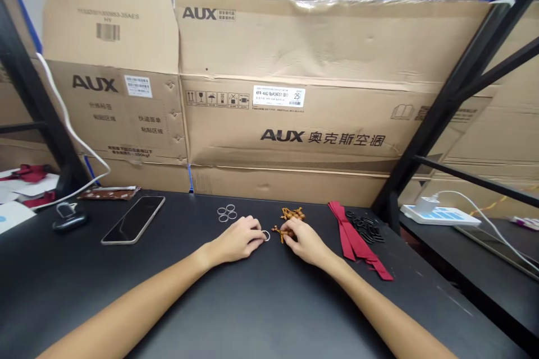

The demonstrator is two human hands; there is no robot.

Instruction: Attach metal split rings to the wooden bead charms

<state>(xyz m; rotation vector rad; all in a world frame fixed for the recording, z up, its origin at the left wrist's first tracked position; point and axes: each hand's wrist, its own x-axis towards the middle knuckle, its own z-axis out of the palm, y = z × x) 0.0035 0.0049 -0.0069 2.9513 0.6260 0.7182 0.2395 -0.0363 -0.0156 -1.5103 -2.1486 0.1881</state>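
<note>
Pinching a small metal ring point(266, 235) between its fingertips, the left hand point(238, 238) rests on the black table point(63, 269), about midway along the far edge in my head view. Its fingers are drawn narrow on the ring, which sits in the gap between both hands. The right hand point(307, 242) is just beside it, with its fingers point(292, 231) closed on a brown knotted strand point(275, 230). From up here I cannot tell what the strand is made of. A second brown tangle point(292, 213) lies just above that hand, apart from it.

Left of the hands I see a cluster of four metal rings point(226, 212) lying flat. To the right are a long red strap point(357, 241) and, touching its far side, a heap of black plastic loops point(365, 226). Farther left lie a phone point(133, 220), face up and at an angle, and a black clip point(67, 219), with a brown packet point(108, 193) behind them against the boxes. Red cloth point(27, 173) sits on white papers off the left end. A white power strip point(440, 215) lies on a lower surface to the right. Large AUX cardboard boxes point(295, 90) stand upright behind the table, between blue and black shelf posts point(455, 84).
</note>
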